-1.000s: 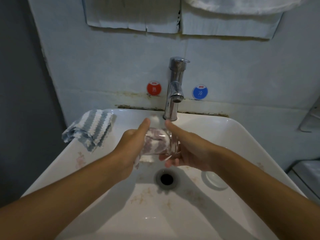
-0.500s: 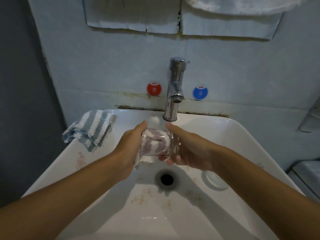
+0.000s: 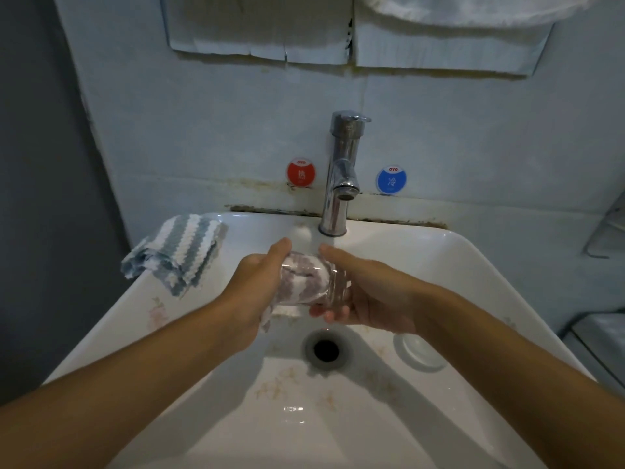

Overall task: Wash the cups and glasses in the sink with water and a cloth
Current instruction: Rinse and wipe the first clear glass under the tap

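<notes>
Glass (image 3: 333,288): held on its side above the sink (image 3: 466,265), below the tap (image 3: 341,174).
Left hand (image 3: 257,282): curled round a striped cloth (image 3: 304,279) stuffed into the glass.
Right hand (image 3: 375,292): fingers wrapped around the glass base.

A white ceramic sink (image 3: 466,265) is standing against the tiled wall, its basin showing brownish stains around the open drain (image 3: 325,349) and near the left rim. A blue-and-white striped cloth (image 3: 179,252) is lying crumpled on the back left corner of the rim, partly hanging over the outer edge. A chrome tap (image 3: 341,177) is rising from the back ledge at the centre, and a small round white stopper (image 3: 419,350) is resting in the basin just right of the drain.
</notes>
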### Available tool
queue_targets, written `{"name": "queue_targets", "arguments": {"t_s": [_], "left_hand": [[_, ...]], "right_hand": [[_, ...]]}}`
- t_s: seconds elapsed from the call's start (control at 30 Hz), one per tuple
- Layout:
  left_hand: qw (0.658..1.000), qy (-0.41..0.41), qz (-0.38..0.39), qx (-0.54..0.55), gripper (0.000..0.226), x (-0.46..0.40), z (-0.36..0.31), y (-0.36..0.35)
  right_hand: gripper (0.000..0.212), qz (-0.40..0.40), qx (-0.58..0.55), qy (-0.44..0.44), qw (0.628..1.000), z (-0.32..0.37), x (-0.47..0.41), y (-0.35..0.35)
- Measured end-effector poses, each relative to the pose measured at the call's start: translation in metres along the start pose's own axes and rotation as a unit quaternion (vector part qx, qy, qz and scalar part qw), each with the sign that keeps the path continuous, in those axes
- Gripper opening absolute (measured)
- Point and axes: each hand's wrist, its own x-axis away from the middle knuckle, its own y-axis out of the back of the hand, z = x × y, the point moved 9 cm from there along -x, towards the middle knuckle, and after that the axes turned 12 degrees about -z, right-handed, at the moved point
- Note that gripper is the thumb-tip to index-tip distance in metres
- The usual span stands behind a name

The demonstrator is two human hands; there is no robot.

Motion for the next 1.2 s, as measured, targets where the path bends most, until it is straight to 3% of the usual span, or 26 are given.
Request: {"name": "queue_targets", "arguments": {"t_s": [0.13,0.27,0.33,0.43,0.57,0.63,0.7,0.8,0.97,1.13,1.2], "left_hand": [[0.999,0.017,0.038,0.010,0.060,-0.003,0.004,-0.003],[0.972,0.129,0.124,0.151,0.064,0.004,0.009,-0.016],[0.962,0.142,0.140,0.187,0.061,0.008,0.003,-0.019],[0.969,0.110,0.080,0.205,0.043,0.001,-0.009,-0.006],[0.977,0.074,-0.001,0.200,0.049,-0.013,-0.013,0.020],[0.978,0.059,-0.017,0.201,0.035,-0.013,-0.013,0.026],[0.980,0.047,-0.046,0.186,0.023,-0.010,-0.013,0.032],[0.984,-0.003,-0.101,0.145,0.013,-0.004,-0.019,0.046],[0.985,-0.124,-0.120,0.010,0.009,0.014,-0.049,0.071],[0.959,-0.197,-0.144,-0.143,0.007,0.028,-0.076,0.126],[0.942,-0.206,-0.171,-0.201,0.016,0.028,-0.077,0.150]], "right_hand": [[0.040,-0.004,0.002,0.055,0.998,0.015,0.001,0.005],[0.052,-0.012,0.017,0.079,0.997,0.022,0.003,0.009],[0.048,-0.030,0.012,0.095,0.995,0.026,0.004,0.014],[0.037,-0.079,0.023,0.117,0.990,0.028,0.004,0.025],[0.046,-0.157,0.030,0.119,0.980,0.030,0.001,0.044],[0.044,-0.195,0.104,0.154,0.963,0.037,0.004,0.051],[0.042,-0.222,0.184,0.189,0.939,0.044,0.009,0.054],[0.045,-0.214,0.176,0.177,0.945,0.043,0.010,0.052],[0.041,-0.211,0.212,0.184,0.936,0.041,0.012,0.042],[0.040,-0.201,0.220,0.185,0.937,0.039,0.009,0.037],[0.040,-0.196,0.215,0.184,0.939,0.039,0.009,0.036]]}}
